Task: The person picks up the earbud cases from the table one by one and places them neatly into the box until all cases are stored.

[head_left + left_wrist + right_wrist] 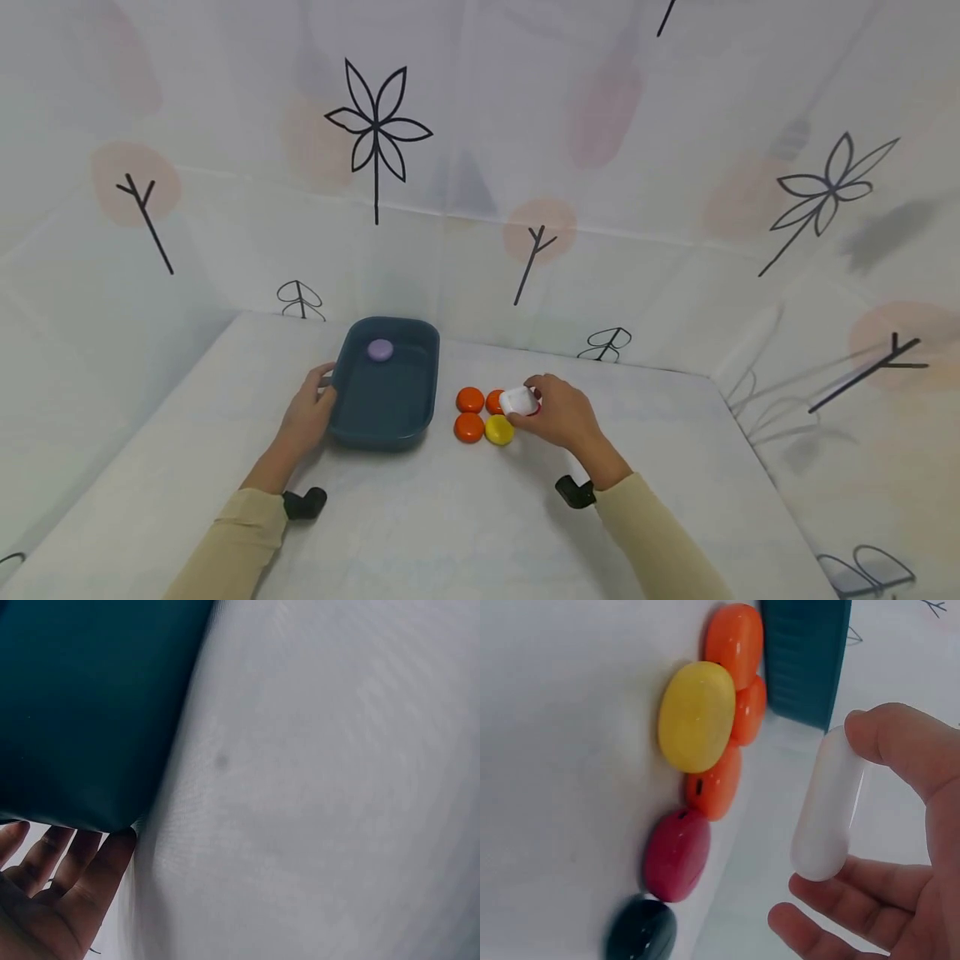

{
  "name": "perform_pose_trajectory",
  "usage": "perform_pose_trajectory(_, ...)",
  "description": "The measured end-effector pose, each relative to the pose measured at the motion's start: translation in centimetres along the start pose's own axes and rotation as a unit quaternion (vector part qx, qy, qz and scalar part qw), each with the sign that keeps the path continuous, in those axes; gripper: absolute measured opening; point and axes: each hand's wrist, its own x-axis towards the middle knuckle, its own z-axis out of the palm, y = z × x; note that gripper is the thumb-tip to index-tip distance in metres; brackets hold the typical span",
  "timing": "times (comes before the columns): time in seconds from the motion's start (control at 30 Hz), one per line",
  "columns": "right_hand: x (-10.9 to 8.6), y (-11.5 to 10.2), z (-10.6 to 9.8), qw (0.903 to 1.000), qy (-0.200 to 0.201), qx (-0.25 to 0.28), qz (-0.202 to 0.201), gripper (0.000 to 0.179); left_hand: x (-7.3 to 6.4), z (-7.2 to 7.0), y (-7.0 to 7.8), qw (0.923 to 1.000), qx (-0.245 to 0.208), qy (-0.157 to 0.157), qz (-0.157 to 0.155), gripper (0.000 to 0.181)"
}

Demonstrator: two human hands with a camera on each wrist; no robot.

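My left hand (306, 412) touches the outer left side of a dark teal tray (385, 442); in the left wrist view its fingertips (120, 844) meet the tray's edge. Inside the tray, near the far end, lies a rounded purple piece (380, 350). My right hand (558, 412) pinches a white rounded-square piece (519, 401) between thumb and fingers, held above the table. Beneath and beside it sit three glossy orange pieces (469, 427) and a yellow piece (498, 430). The right wrist view also shows a magenta piece (677, 855) and a dark piece (641, 930) in line with them.
A white cloth covers the table (450, 517). Behind and at the sides hangs a pale curtain (465, 125) with line-drawn plants. The tray stands near the table's back edge, left of the coloured pieces. A dark wrist mount (305, 503) sits at the left sleeve.
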Motion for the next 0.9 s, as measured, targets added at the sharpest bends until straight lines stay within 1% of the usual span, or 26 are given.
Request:
perform_pose_trajectory(0.37, -1.2, 1.3, 0.6, 0.9973, -0.034, -0.030, 0.057, 0.060, 0.2, 0.1, -0.2, 1.0000, 0.007, 0.001, -0.004, 0.049)
perform_pose_trajectory(0.57, -1.8, 1.9, 1.3, 0.9950, -0.048, -0.029, 0.083, 0.061, 0.2, 0.0, -0.1, 0.9999, 0.009, 0.005, 0.003, 0.048)
perform_pose_trajectory(0.9, -2.3, 2.1, 2.3, 0.9917, -0.067, -0.044, 0.100, 0.063, 0.2, 0.1, -0.3, 1.0000, 0.004, 0.002, 0.000, 0.048)
